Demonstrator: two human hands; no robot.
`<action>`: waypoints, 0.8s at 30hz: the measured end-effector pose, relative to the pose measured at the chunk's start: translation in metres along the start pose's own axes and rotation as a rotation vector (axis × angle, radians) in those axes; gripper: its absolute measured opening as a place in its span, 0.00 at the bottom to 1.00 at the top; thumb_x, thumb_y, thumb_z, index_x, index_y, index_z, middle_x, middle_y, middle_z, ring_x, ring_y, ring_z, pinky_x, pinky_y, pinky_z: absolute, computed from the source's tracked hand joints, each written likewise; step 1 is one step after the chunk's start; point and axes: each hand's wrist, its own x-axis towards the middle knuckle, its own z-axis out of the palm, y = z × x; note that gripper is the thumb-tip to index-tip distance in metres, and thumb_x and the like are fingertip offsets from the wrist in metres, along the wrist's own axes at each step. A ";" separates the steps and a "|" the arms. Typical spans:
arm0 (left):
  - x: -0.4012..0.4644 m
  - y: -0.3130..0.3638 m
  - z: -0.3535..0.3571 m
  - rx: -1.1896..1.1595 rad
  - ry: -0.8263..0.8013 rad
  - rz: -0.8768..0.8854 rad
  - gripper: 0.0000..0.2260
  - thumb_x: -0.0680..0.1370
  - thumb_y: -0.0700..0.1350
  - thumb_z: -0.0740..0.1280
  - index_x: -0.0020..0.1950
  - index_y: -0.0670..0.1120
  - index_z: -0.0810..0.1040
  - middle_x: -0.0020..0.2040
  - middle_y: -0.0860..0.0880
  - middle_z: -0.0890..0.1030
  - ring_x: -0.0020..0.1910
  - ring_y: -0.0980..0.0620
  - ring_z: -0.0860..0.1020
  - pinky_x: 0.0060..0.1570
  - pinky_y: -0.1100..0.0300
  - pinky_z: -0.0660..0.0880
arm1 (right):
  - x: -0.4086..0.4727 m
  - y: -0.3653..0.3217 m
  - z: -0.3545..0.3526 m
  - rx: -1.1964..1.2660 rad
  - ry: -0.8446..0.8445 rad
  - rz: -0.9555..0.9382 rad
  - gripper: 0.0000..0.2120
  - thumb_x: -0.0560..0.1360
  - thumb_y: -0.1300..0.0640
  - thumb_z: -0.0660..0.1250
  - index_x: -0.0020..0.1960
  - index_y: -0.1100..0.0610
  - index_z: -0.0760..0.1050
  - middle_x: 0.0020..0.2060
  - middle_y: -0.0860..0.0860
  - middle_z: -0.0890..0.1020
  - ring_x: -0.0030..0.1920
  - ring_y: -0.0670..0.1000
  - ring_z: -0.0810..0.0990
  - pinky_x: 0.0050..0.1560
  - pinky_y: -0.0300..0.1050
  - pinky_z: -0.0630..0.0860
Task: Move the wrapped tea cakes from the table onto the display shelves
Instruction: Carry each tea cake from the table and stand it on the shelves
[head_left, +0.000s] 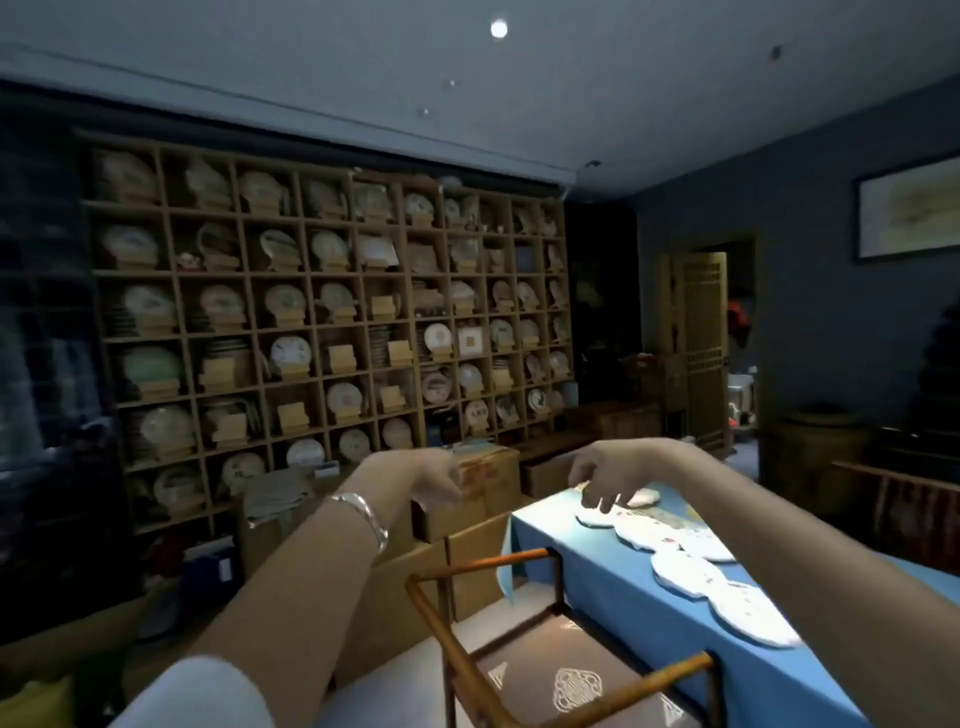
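Several round tea cakes in white wrappers (685, 566) lie in a row on a table with a blue cloth (613, 587) at the right. My right hand (597, 475) hangs over the far end of the row, fingers loosely curled downward just above a cake, holding nothing. My left hand (431, 478), with a silver bangle on the wrist, is stretched forward left of the table, fingers loosely bent and empty. The wooden display shelves (322, 322) fill the far wall, most cells holding wrapped cakes on small stands.
A wooden armchair (545, 654) stands between me and the table. Cardboard boxes (478, 488) are stacked on the floor between the table and the shelves. A wooden door (698, 348) stands ajar at the back right, and a chair back (893, 493) shows at the far right.
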 end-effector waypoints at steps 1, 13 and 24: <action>0.020 0.009 0.003 -0.003 -0.033 0.003 0.15 0.79 0.45 0.66 0.66 0.46 0.75 0.58 0.48 0.77 0.51 0.51 0.79 0.44 0.62 0.78 | 0.009 0.014 -0.001 0.016 -0.023 0.014 0.16 0.77 0.59 0.67 0.64 0.57 0.75 0.48 0.50 0.84 0.48 0.50 0.84 0.42 0.40 0.78; 0.331 0.222 0.054 0.021 -0.262 0.486 0.17 0.78 0.43 0.67 0.66 0.39 0.75 0.48 0.44 0.78 0.45 0.47 0.79 0.35 0.60 0.73 | 0.098 0.255 -0.074 0.057 0.084 0.457 0.20 0.76 0.56 0.69 0.67 0.57 0.71 0.52 0.53 0.82 0.50 0.50 0.84 0.45 0.42 0.80; 0.503 0.465 0.116 0.132 -0.368 0.941 0.16 0.76 0.46 0.66 0.63 0.44 0.77 0.52 0.47 0.81 0.43 0.51 0.82 0.42 0.57 0.76 | 0.074 0.459 -0.091 0.176 0.119 0.935 0.22 0.77 0.57 0.66 0.69 0.59 0.67 0.54 0.55 0.83 0.51 0.52 0.84 0.46 0.43 0.80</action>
